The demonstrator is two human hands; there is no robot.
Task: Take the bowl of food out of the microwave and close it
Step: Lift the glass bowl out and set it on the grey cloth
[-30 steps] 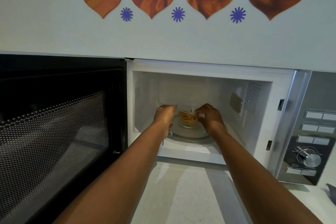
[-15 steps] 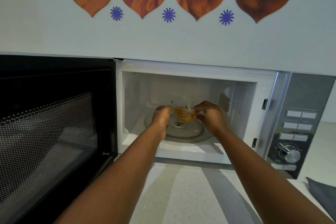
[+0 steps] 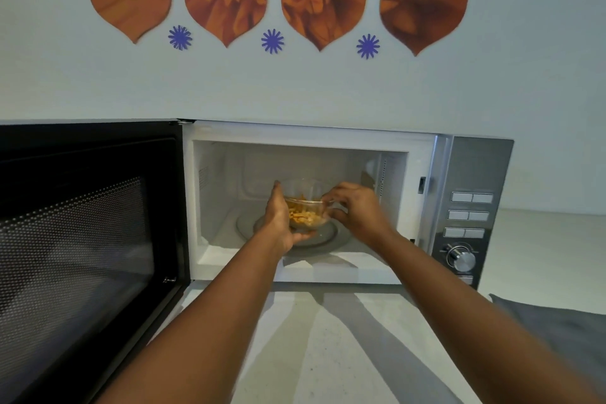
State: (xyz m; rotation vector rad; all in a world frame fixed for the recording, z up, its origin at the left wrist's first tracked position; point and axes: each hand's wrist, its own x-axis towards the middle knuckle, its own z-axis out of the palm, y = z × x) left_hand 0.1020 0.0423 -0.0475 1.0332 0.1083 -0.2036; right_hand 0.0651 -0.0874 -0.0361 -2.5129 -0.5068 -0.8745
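A small clear glass bowl (image 3: 306, 207) of orange-yellow food hangs just above the glass turntable (image 3: 331, 234) inside the white microwave (image 3: 308, 136). My left hand (image 3: 278, 223) cups the bowl's left side and underside. My right hand (image 3: 355, 211) pinches the bowl's right rim. The black microwave door (image 3: 88, 226) stands wide open on the left, its mesh window facing me.
The silver control panel (image 3: 467, 210) with buttons and a round knob (image 3: 460, 259) sits on the microwave's right. A pale countertop (image 3: 314, 338) lies below my arms. A dark grey cloth (image 3: 557, 325) rests at the right. The wall above carries orange flower decals.
The bowl has risen off the turntable and come toward the microwave's opening. My left hand has slid under it. The view has pulled back a little.
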